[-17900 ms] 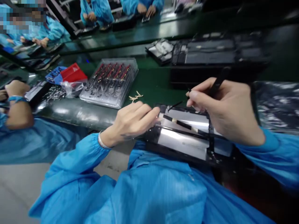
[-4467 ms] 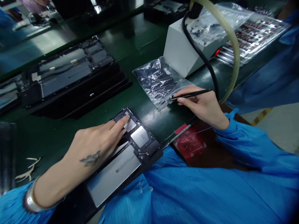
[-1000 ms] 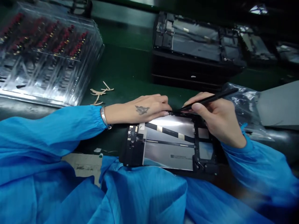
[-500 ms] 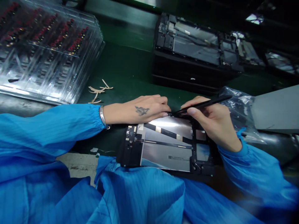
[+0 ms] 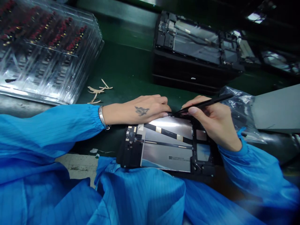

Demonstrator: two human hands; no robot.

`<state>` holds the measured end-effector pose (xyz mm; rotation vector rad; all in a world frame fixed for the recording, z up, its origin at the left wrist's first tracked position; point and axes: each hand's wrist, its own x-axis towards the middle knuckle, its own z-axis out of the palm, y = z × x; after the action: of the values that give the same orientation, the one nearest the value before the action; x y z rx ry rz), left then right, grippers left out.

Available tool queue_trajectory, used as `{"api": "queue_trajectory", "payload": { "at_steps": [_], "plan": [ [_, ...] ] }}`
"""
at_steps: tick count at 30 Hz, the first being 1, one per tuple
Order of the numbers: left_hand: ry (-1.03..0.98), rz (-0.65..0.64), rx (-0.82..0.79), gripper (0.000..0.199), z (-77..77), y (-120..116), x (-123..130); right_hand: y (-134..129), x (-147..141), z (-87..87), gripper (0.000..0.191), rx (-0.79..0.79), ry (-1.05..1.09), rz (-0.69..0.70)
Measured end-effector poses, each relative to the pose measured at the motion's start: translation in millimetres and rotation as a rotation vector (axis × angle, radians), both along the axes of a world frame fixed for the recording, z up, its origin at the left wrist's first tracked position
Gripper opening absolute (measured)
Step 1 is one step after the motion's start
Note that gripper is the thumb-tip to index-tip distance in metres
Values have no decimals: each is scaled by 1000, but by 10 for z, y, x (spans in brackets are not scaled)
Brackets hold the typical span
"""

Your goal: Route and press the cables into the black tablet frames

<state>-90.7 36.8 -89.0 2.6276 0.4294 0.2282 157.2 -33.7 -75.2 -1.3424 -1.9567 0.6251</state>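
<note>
An opened tablet-like device (image 5: 167, 153), with a silver plate and dark ribbon cables inside a black frame, lies at the table's near edge. My left hand (image 5: 150, 109) rests at its far edge, fingers closed on something small and dark there that I cannot make out. In my right hand (image 5: 212, 117) is a thin black tool (image 5: 206, 103), held like a pen. Its tip points down and left to the far edge of the device, close to my left fingertips. The spot between the two hands is partly hidden by fingers.
Clear plastic trays (image 5: 47, 56) with red and black parts are stacked at the left. Thin pale strips (image 5: 96, 92) lie beside them. Further black devices (image 5: 197, 47) are stacked at the back. A clear bag (image 5: 248, 109) and a grey box (image 5: 277, 109) sit at the right.
</note>
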Motion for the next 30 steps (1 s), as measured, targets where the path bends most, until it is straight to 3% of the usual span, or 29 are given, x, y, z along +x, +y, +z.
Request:
{"api": "queue_trajectory", "payload": {
  "at_steps": [5,14,21,30],
  "plan": [
    [-3,3,21,36,-33,14,0,0,-15,-29,16,-73,117,-37],
    [-6,0,27,38,-19,2,-2,7,-32,-10,13,-67,61,-23],
    [-70,-16,52,40,-107,31,-10,-3,-37,-21,15,-112,126,-40],
    [-60,-1,97,45,-141,30,-3,-24,-37,-59,10,85,7,44]
  ]
}}
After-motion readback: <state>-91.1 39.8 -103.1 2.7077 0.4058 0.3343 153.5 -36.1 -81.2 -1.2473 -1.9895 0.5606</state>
